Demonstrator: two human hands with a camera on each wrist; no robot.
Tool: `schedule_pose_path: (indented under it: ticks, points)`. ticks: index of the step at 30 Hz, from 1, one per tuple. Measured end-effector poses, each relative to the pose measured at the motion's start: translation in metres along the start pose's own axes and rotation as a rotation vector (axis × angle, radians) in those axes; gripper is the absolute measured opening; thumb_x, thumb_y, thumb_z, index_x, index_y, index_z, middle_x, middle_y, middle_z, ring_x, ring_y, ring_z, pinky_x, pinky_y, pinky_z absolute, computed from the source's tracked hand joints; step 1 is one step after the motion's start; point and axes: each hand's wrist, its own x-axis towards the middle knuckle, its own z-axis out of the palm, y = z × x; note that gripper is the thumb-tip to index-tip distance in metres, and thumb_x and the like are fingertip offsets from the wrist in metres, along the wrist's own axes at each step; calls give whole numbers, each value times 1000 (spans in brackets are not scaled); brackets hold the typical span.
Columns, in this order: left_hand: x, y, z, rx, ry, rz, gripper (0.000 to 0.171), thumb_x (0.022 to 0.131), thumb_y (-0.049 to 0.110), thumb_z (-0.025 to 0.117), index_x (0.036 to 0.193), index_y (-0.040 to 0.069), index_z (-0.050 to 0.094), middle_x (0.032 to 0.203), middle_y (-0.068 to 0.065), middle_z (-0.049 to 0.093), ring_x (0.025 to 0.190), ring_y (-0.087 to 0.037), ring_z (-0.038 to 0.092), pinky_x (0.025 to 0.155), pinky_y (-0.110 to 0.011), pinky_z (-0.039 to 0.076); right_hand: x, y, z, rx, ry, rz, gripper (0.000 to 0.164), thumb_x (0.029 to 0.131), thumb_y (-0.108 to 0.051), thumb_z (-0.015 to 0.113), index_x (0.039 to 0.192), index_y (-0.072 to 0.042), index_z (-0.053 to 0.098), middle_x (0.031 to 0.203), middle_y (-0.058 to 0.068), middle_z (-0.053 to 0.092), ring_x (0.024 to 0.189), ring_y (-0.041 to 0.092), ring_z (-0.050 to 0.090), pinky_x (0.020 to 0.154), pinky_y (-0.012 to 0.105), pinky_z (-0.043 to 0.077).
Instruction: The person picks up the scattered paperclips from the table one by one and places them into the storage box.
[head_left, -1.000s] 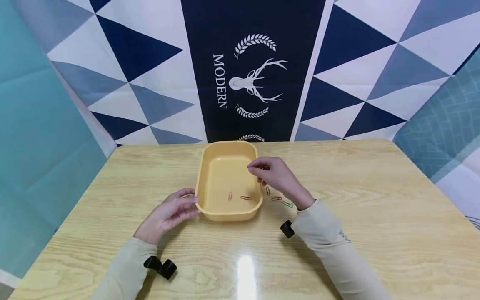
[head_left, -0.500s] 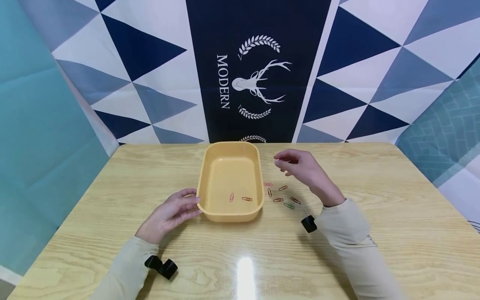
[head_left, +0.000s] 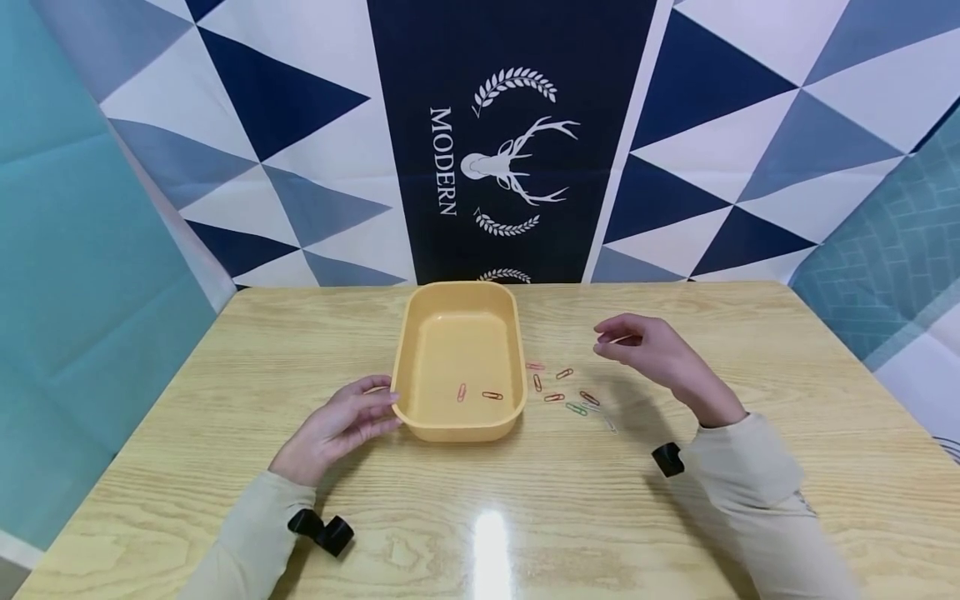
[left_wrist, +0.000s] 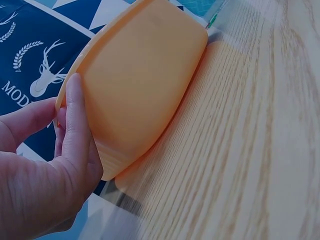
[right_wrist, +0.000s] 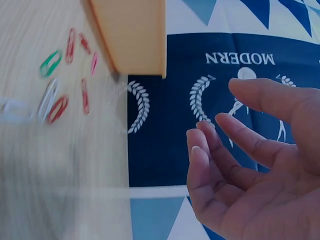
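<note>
My left hand [head_left: 337,429] pinches the near left rim of a yellow plastic tray [head_left: 459,435]; in the left wrist view that hand [left_wrist: 55,165] has the rim between thumb and fingers. Inside the tray lie a pink paper clip [head_left: 461,392] and a red paper clip [head_left: 492,396]. My right hand [head_left: 648,346] hovers over the table to the right, fingers loosely bent, and the right wrist view shows nothing in that hand [right_wrist: 250,165]. Between it and the tray lie several loose paper clips, among them a green one [head_left: 577,409] and a white one [head_left: 608,423].
The light wooden table [head_left: 420,533] runs to a patterned cloth backdrop [head_left: 517,150] at its far edge. A teal cloth [head_left: 90,275] hangs along the left side. Each sleeve carries a small black wrist camera [head_left: 667,459].
My right hand has moved from over the tray's right rim out to the right, uncovering the paper clips on the table. The left hand, the tray and the clips inside it stay put.
</note>
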Motion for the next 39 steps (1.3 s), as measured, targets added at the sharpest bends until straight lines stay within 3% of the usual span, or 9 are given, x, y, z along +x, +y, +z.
schedule_pose_path:
  ticks: [14,20,28,39]
  points:
    - [6,3,2,-13,-1,-3,49,97,-6,50,139,-6,23,119,-22,50,99,-25,62,88,-33,55,-3,34,-16,-82,-80,44,48,95,-23,64,127,10,51,113,18,60,104,32,57,81,33,49]
    - [8,4,6,-1,2,-1,47,96,-6,51,136,-5,27,117,-21,51,97,-24,62,87,-33,55,-1,39,-18,-123,-132,72,41,92,-23,67,116,9,56,100,10,60,93,26,55,75,32,45]
    - [4,3,3,-8,15,-10,51,96,-6,50,140,-5,23,122,-23,48,101,-26,62,91,-35,53,-1,43,-6,-264,-267,141,37,83,-27,76,99,2,59,98,12,59,86,23,51,71,31,43]
    - [1,1,0,-19,2,3,45,96,-7,50,135,-5,25,117,-22,52,100,-26,62,90,-36,54,-4,42,5,-337,-303,149,49,78,-34,81,100,1,55,86,7,52,77,21,47,64,30,39]
